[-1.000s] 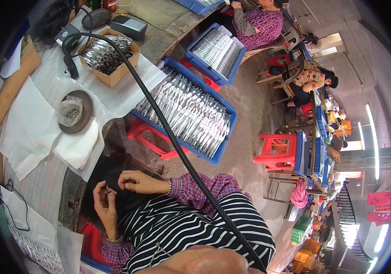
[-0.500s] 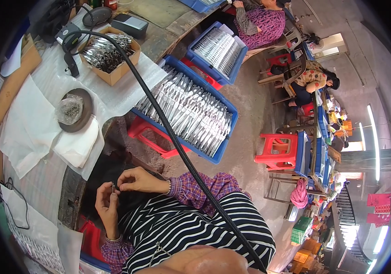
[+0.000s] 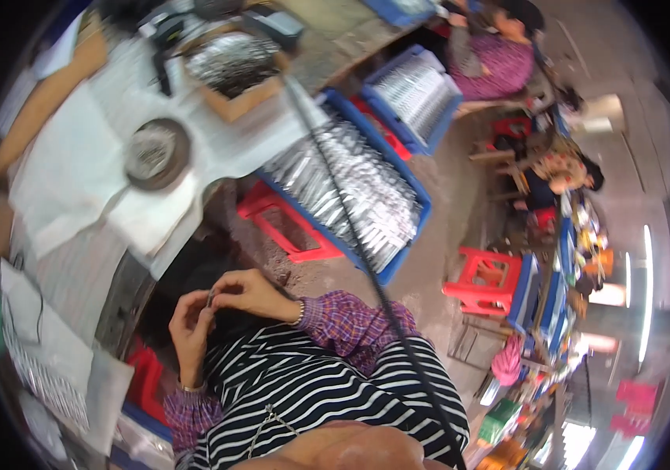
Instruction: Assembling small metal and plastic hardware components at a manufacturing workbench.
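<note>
Over my lap, close to the worktable edge, my hands meet at the fingertips. My left hand [image 3: 189, 335] is closed in a pinch around a small, thin metal piece [image 3: 211, 298], mostly covered by the fingers. My right hand [image 3: 252, 298] pinches at the same piece from the right; blur hides its exact shape. On the white-covered table [image 3: 68, 188] ahead sits a round dark dish [image 3: 182, 160] with a clear bag of small metal parts [image 3: 151, 151] in it. Behind it, a cardboard box [image 3: 233, 108] holds many slim metal pieces [image 3: 234, 59].
Right of the table, a blue crate [image 3: 421, 223] full of shiny metal pieces rests on a red stool [image 3: 292, 227]. Another filled blue crate [image 3: 440, 121] stands behind it. A dark cable [image 3: 343, 207] crosses the view. Co-workers [image 3: 491, 66] sit farther off, near another red stool [image 3: 483, 278].
The view has swung, so table and crates appear farther right and higher, with blur. My right fingertips have closed in on the small piece in my left hand.
</note>
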